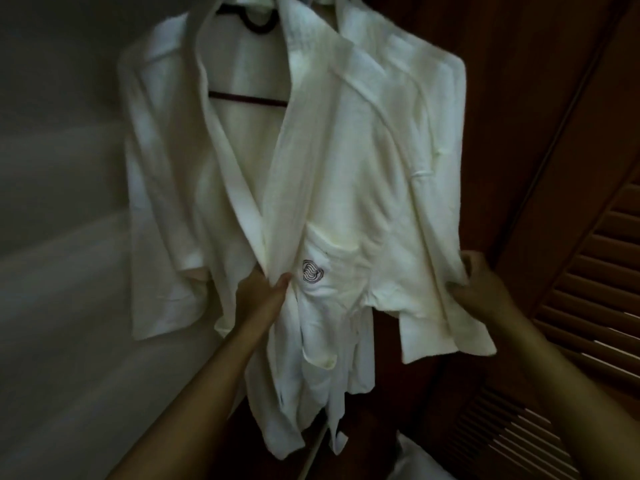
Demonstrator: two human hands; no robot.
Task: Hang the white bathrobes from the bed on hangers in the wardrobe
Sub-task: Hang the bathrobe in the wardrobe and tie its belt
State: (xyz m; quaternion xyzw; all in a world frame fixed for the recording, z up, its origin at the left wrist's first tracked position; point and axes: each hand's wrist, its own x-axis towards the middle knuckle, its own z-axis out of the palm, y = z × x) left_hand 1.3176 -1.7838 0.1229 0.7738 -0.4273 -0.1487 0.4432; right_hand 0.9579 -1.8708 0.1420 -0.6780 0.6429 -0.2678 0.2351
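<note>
White bathrobe [346, 150] hangs on dark hanger [249, 98] w/ front open. L hand [266, 289] pinches its front edge beside embroidered logo [312, 270]; R hand [478, 289] grips the sleeve [440, 306], fingers curled. Louvred wardrobe door [595, 271] at right.

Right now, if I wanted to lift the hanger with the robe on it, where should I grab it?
Probably the dark hanger at its curved top, reaching in from the front through the open collar. The bathrobe covers the hanger's shoulders, so only that top and its lower bar are bare.
</note>
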